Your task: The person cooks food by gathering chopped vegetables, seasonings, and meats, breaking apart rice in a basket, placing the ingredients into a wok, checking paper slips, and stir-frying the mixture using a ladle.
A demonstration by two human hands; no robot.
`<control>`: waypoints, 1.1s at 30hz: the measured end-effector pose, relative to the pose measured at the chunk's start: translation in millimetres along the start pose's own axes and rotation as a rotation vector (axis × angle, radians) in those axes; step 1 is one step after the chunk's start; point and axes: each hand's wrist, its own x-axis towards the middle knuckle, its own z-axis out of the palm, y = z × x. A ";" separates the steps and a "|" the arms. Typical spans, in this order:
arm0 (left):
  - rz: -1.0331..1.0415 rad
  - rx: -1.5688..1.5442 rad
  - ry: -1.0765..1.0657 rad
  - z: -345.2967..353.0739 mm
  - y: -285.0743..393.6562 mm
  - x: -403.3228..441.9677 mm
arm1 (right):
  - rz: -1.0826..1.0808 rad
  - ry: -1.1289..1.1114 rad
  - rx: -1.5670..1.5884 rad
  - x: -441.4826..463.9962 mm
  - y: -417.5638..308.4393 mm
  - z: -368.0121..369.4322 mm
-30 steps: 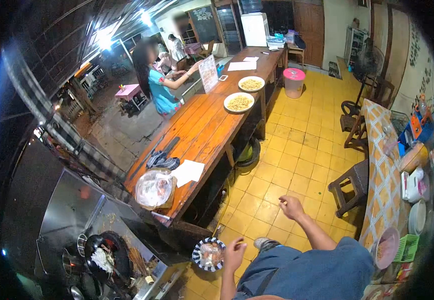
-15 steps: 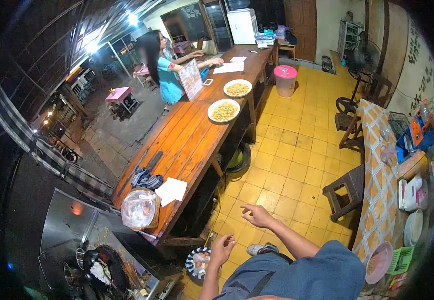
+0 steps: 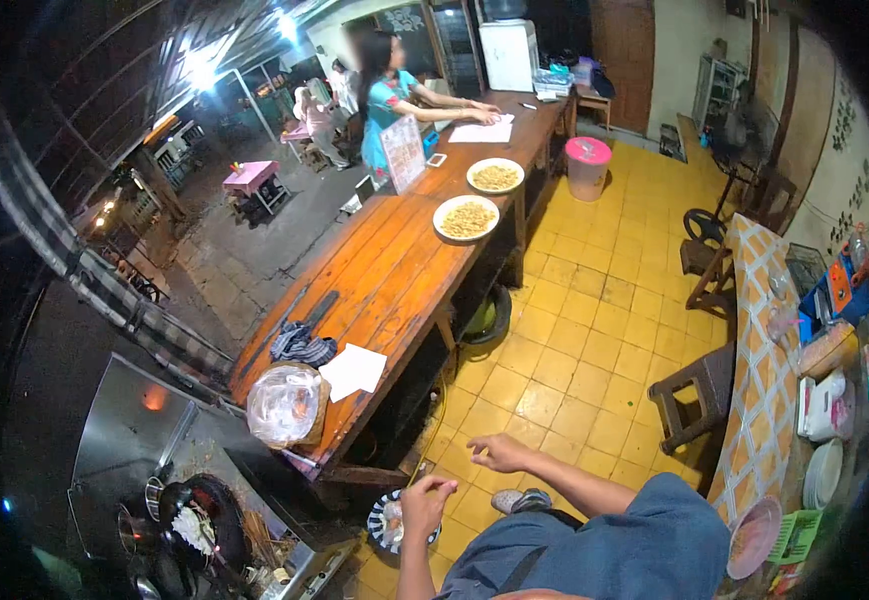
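Note:
My left hand [image 3: 426,502] hangs in mid-air above the floor, nearest to a blue-and-white striped basin [image 3: 379,535] holding a bag and pale items. Its fingers are loosely bent, and nothing shows in them. Farther right, my right hand [image 3: 499,454] is held out over the yellow tiles with its fingers apart and empty. On the wooden counter [image 3: 354,290] ahead are a plastic-lined basket [image 3: 284,405], white paper sheets [image 3: 354,372] and a checked cloth [image 3: 302,344]. Two white plates of yellowish food, a nearer plate [image 3: 466,218] and a farther plate [image 3: 495,176], stand beyond.
A dark wok [image 3: 229,500] with white food sits on the stove at lower left. Across the counter, a person [image 3: 389,110] leans over papers. A wooden stool [image 3: 689,395] and a cloth-covered table [image 3: 759,400] stand right. A pink-lidded bucket [image 3: 587,170] is farther along the floor.
The view has shifted slightly. My left hand's fingers have drawn closer together, and my right hand has turned more palm-down. The person across the counter now has both hands on the papers.

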 end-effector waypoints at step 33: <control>-0.517 -0.028 1.016 -311.5 -315.6 -420.6 | -0.488 -0.217 -0.354 177.2 -364.5 484.7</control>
